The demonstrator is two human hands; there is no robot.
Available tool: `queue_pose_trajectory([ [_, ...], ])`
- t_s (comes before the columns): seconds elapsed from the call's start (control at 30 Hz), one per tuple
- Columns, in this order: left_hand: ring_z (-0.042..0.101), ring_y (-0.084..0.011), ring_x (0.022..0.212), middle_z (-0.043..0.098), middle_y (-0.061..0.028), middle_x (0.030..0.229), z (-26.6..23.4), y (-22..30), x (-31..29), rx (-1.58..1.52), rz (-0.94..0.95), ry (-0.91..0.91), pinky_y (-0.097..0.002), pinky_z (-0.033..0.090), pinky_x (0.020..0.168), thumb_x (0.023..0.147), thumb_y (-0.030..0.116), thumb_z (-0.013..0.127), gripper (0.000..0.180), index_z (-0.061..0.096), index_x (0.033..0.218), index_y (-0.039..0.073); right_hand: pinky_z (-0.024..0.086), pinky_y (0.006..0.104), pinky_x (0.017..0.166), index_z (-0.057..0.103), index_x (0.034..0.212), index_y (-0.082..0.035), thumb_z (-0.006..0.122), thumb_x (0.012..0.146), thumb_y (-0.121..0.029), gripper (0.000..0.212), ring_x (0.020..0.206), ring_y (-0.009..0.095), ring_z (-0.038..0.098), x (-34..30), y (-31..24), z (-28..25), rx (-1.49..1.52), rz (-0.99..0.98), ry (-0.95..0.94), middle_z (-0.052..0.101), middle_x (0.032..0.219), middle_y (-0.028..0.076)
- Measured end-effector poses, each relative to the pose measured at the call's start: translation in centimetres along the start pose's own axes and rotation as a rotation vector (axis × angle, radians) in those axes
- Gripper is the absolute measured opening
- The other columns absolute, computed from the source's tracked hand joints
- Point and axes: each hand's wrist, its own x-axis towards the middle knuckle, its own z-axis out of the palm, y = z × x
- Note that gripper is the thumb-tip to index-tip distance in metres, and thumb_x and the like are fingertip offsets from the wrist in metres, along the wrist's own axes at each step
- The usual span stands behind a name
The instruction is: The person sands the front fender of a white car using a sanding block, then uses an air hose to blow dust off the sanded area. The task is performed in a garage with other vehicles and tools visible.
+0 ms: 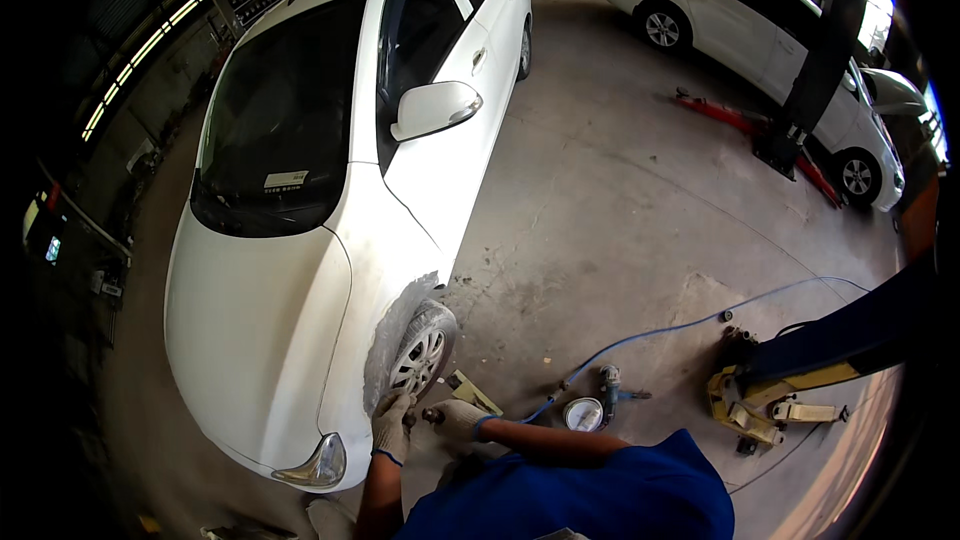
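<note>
A dull grey, rough-edged patch (387, 340) covered the front wheel arch of a white, glossy metal car (260, 310), which stood along the left side of a grey, stained concrete floor (600, 190). The left hand (392, 427), in a pale knit glove, was at the patch's lower end, its fingers bent close together; whether it touched the surface or pinched anything could not be told. Just beside it, the right hand (460, 420), gloved alike with a blue cuff, was curled round a small, dark, rounded object (432, 416) that stuck out toward the left hand. Above the hands sat the car's black tyre with a silver spoked wheel (420, 355), and below them, at the car's front corner, a clear, pointed headlamp (318, 465). Near the right hand a flat, yellowish piece (472, 392) lay tilted on the floor. Farther right stood a round, pale-topped tin (583, 415), just beside a blue and silver hand tool (610, 385). A thin blue hose (650, 333) curved past them toward the floor's right edge, where a blue and yellow metal lift (840, 340) stood. Toward the floor's far right corner, a second white car (740, 25) was parked behind a dark upright post (825, 60) with red metal arms (725, 115) at its foot.
</note>
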Motion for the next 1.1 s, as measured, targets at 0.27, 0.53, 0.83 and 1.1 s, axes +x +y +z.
queue_pose_trajectory([
  [0.27, 0.063, -0.0110, 0.083, 0.068, -0.0036, 0.093, 2.5, 2.0, -1.5, 0.622, 0.379, -0.154, -0.0263, 0.051, 0.077, 0.089, 0.005, 0.067, 0.017, 0.069, 0.106, 0.004, 0.048, 0.0461, 0.076, 0.063, 0.096, -0.002, 0.063, 0.079, -0.015, 0.022, 0.085, 0.040, 0.063, 0.9, 0.5, -0.4, -0.003, -0.088, 0.010, 0.067, 0.090, 0.021],
  [0.53, 0.056, -0.0076, 0.079, 0.068, -0.0030, 0.103, 1.5, 8.2, -4.2, 0.358, 0.269, -0.166, -0.0214, 0.045, 0.069, 0.104, 0.034, 0.049, 0.037, 0.064, 0.122, 0.006, 0.049, 0.0372, 0.073, 0.064, 0.103, -0.002, 0.071, 0.083, -0.019, 0.027, 0.075, 0.020, 0.059, 0.5, -5.7, -2.1, 0.132, -0.264, 0.103, 0.065, 0.083, 0.013],
  [0.83, 0.049, -0.0078, 0.073, 0.066, -0.0080, 0.094, -3.0, 13.2, -7.7, -0.010, 0.309, -0.060, -0.0223, 0.042, 0.066, 0.100, 0.014, 0.053, 0.031, 0.057, 0.127, -0.002, 0.048, 0.0332, 0.064, 0.063, 0.095, 0.001, 0.069, 0.087, -0.019, 0.022, 0.068, 0.011, 0.054, 1.0, -12.0, -1.4, 0.073, -0.185, 0.064, 0.061, 0.076, 0.007],
  [1.1, 0.067, -0.0169, 0.087, 0.071, -0.0117, 0.097, -3.4, 10.8, -7.6, 0.609, 0.658, -0.121, -0.0288, 0.053, 0.080, 0.090, 0.011, 0.067, 0.040, 0.057, 0.128, 0.001, 0.051, 0.0453, 0.072, 0.066, 0.098, -0.003, 0.068, 0.084, -0.022, 0.024, 0.081, 0.041, 0.064, 1.0, -12.0, 1.0, -0.083, -0.129, 0.094, 0.066, 0.083, 0.022],
])
